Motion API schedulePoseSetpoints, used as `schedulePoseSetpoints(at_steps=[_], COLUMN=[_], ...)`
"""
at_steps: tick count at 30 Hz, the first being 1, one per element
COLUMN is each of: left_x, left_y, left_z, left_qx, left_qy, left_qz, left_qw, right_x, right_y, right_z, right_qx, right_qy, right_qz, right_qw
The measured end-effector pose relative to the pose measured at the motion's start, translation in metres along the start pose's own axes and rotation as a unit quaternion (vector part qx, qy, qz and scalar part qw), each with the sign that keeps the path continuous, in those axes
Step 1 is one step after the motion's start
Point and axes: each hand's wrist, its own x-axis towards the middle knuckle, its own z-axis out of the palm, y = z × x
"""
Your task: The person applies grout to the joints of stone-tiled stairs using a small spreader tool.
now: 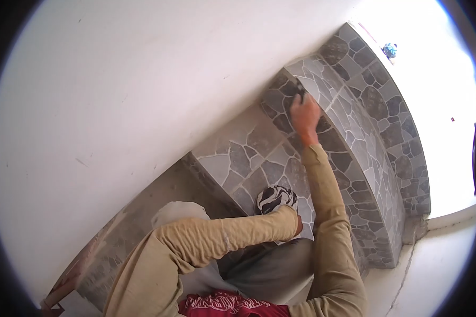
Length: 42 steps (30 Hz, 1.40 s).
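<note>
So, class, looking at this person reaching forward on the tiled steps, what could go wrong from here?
The dark object in the right hand might slip and scratch the tiled riser. With the right arm stretched well forward, the person could lose balance. The patterned shoe on the tiled tread might slide too.

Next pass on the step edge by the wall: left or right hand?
Right, I'd say. The right hand already reaches that edge, gripping a dark tool near the wall. The left hand is down by the shoe, farther off.
</note>
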Motion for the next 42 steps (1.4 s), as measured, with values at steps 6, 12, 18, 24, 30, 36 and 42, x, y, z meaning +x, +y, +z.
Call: schedulePoseSetpoints(at_steps=[6, 12, 18, 24, 30, 36, 42], left_x=[0.037, 0.020, 0.010, 0.006, 0.006, 0.019, 0.066], left_y=[-0.019, -0.011, -0.003, -0.003, -0.001, 0.000, -0.006], left_z=[0.031, 0.016, -0.001, -0.004, -0.006, 0.003, 0.046], left_qx=[-0.019, -0.025, -0.012, -0.015, -0.011, -0.038, -0.010], left_qy=[-0.017, 0.003, -0.063, -0.022, -0.048, -0.081, -0.106], left_qz=[-0.038, -0.026, -0.030, -0.004, -0.016, -0.014, -0.014], left_qw=[0.999, 0.999, 0.997, 1.000, 0.999, 0.996, 0.994], right_x=[-0.001, 0.008, -0.001, 0.011, 0.005, -0.006, -0.004], right_y=[-0.018, -0.017, -0.024, -0.019, -0.013, -0.006, -0.041], right_z=[0.039, 0.051, 0.022, 0.033, 0.030, 0.050, 0.025], right_qx=[0.043, 0.083, 0.008, 0.121, 0.054, 0.107, 0.094], right_qy=[0.046, 0.057, -0.106, -0.062, -0.082, -0.046, -0.113], right_qz=[0.005, -0.001, 0.041, 0.036, 0.007, 0.022, 0.084], right_qw=[0.998, 0.995, 0.993, 0.990, 0.995, 0.993, 0.986])
